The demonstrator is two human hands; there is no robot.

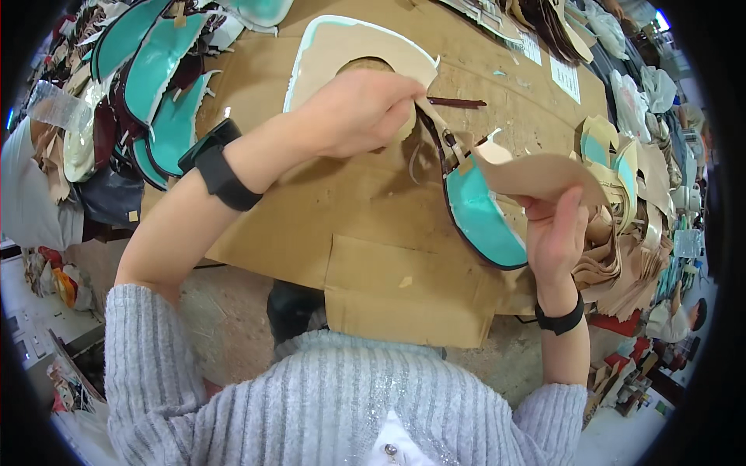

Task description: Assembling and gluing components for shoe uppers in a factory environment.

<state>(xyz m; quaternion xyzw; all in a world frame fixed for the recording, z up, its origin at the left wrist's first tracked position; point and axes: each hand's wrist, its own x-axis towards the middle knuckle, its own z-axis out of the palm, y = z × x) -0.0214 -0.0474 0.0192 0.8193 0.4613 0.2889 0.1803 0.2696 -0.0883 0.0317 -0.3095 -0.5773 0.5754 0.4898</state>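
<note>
Head view: turquoise-faced curved panel [486, 219] on cardboard [272, 225], between both hands. Left hand [364, 113], up-left of panel, pinches beige strip [436, 117] above panel's top end. Right hand [556, 237], at panel's right, grips curled beige flap [544, 170] between thumb and fingers.

Illumination is bright and largely diffuse across the cardboard sheet [272, 221]; shadows are soft. An overexposed light spot [661, 21] is located at 2 o'clock, near the rim. Specular glare appears on the turquoise-lined piece [486, 213], at 3 o'clock from centre, and on the clear plastic wrap [58, 105], between 9 and 10 o'clock. The floor [233, 318], at 8 o'clock, is dimmer. The central zone is reasonably sharp. Fisheye distortion bends straight edges outward; peripheral detail is compressed and soft. Black vignetting fills the corners.
</note>
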